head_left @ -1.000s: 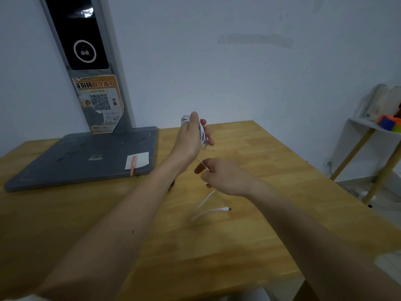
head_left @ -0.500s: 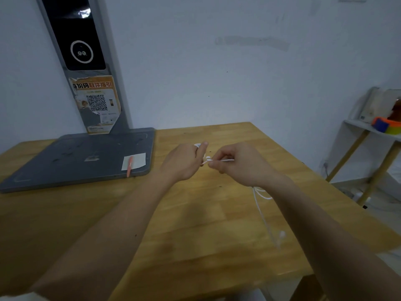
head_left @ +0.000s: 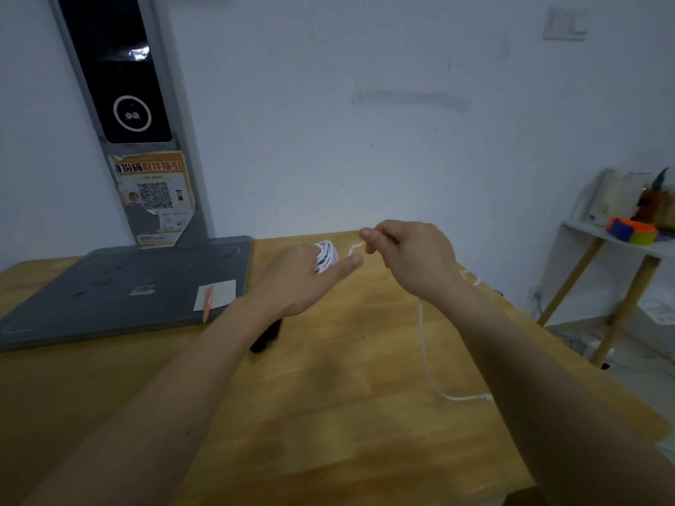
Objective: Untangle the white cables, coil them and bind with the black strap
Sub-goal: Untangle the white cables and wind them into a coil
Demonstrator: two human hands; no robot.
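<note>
My left hand [head_left: 303, 279] is held above the wooden table [head_left: 328, 414] with a white cable coil [head_left: 325, 256] wound around its fingers. Just to its right, my right hand [head_left: 409, 257] pinches the same white cable between thumb and fingers. The loose cable tail [head_left: 425, 345] drops from under my right wrist and runs across the table to a plug near the right edge. The black strap [head_left: 266, 336] lies on the table, partly hidden under my left forearm.
A grey stand base [head_left: 109, 283] with an upright post and a QR sticker occupies the table's back left; a white note and an orange pen [head_left: 207, 303] lie on it. A white shelf [head_left: 621, 239] with colourful items stands at the right, beyond the table edge.
My right hand has moved up and to the right, drawing the cable around my left fingers. The loose tail has swung further right on the table, and the black strap now shows below my left wrist.
</note>
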